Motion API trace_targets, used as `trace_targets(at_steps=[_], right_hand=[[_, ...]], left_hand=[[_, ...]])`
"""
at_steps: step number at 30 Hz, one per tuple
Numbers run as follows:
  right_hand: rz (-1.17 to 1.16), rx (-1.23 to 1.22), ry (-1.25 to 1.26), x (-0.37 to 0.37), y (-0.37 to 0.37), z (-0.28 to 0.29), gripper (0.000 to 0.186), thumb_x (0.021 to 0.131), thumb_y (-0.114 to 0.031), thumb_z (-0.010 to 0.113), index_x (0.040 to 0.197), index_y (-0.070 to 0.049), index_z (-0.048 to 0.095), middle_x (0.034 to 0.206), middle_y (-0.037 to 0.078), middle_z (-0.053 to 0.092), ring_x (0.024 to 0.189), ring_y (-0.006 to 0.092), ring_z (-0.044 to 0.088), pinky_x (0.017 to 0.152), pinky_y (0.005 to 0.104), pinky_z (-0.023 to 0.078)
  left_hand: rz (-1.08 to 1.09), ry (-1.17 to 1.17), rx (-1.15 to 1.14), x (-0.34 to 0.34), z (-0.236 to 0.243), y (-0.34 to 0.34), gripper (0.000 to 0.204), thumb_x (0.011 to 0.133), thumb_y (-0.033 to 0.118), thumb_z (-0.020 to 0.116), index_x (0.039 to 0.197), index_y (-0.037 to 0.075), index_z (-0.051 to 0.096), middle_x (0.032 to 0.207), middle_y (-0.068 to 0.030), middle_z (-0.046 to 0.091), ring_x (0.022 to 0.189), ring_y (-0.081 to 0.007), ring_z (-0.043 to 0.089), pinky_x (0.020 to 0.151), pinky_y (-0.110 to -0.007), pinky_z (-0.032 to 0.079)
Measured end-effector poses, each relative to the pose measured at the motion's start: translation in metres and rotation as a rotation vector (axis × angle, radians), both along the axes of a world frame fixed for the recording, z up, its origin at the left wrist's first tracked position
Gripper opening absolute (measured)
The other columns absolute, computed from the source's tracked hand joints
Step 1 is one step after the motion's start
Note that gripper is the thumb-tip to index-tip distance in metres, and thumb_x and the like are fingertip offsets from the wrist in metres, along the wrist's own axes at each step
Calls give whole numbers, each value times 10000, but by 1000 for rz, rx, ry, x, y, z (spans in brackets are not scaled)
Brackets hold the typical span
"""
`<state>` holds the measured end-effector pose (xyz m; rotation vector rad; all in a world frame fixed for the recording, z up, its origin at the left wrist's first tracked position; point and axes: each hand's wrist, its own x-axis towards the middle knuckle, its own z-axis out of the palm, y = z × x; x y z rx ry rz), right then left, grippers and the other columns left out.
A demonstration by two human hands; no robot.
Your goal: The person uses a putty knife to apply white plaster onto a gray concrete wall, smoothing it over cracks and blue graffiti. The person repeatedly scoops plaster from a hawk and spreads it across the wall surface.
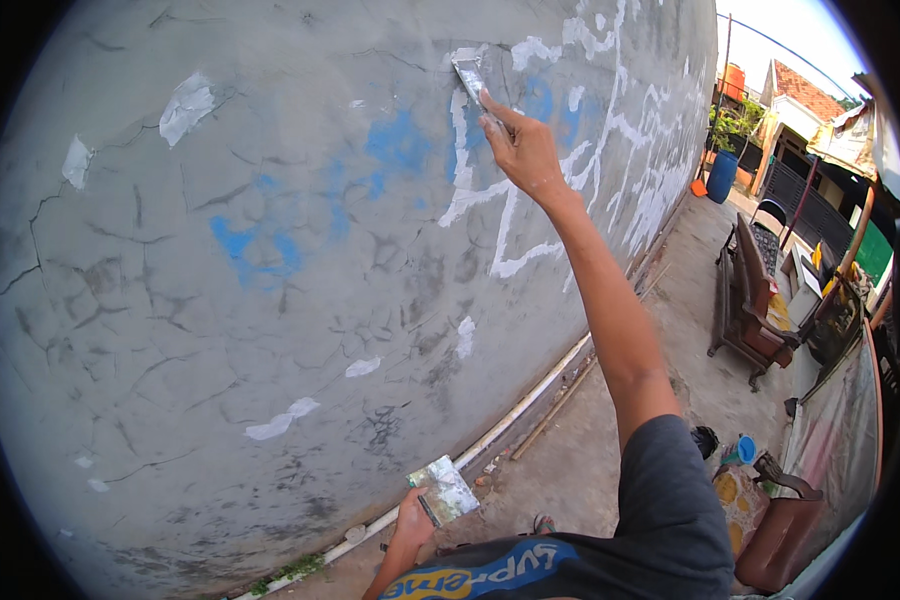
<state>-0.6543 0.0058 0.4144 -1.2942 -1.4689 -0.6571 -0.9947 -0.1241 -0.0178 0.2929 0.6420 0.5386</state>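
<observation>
My right hand [526,150] is raised high, its fingers closed round a putty knife [469,76]. The knife's blade lies against the cracked grey wall [270,340], at the upper end of a white filler stripe [461,140]. Low down at the wall's foot, my left hand [414,520] grips a flat board or wide blade [444,488] smeared with white paste. White filler lines follow cracks to the right of the knife. Blue paint patches [398,143] mark the wall to its left, and several white patches are scattered further off.
A white pipe [515,410] runs along the wall's foot, with a thin pole [552,412] beside it. To the right stand a wooden bench [755,300], a brown cushioned seat [778,545] and a light-blue cup [741,450]. A blue barrel [722,177] stands farther away.
</observation>
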Motion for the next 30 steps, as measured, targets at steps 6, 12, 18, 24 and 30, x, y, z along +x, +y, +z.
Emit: trace_targets(at_steps=[6,12,18,24,30], right_hand=[[-26,-55,52,4,-31,-22,354,928,-225,581,1265,-115,593,558,48,327,530,111,302,507,266,327],[-48,-56,-40,4,-43,49,323,931,-228,569,1238,-142,623,557,27,342,524,120,320,509,292,333],[-88,-174,-108,-1,-41,23,325,917,-237,584,1222,-136,636,547,27,322,520,132,315,501,308,314],[-78,-377,14,0,-87,39,356,902,-171,583,1232,-38,605,531,9,464,509,99,392,507,262,352],[-417,-366,-495,22,-98,91,249,872,-104,574,1101,-60,659,730,95,662,656,242,631,639,370,490]], left_hand=[[-38,6,1,0,3,2,491,832,218,488,1268,-6,482,1215,-168,590,1135,-332,561,1011,-468,413],[-47,-11,39,4,-1,2,483,844,227,483,1267,-6,483,1208,-171,594,1129,-325,566,996,-466,425],[-37,-64,0,9,-8,2,481,847,219,468,1269,-12,476,1215,-179,587,1126,-332,566,977,-477,439],[-12,6,37,3,-1,-3,491,844,216,464,1276,-17,468,1223,-182,582,1131,-336,565,987,-482,434],[-10,-57,24,-3,-4,4,497,839,213,476,1283,-9,464,1240,-180,573,1152,-340,553,1018,-480,408]])
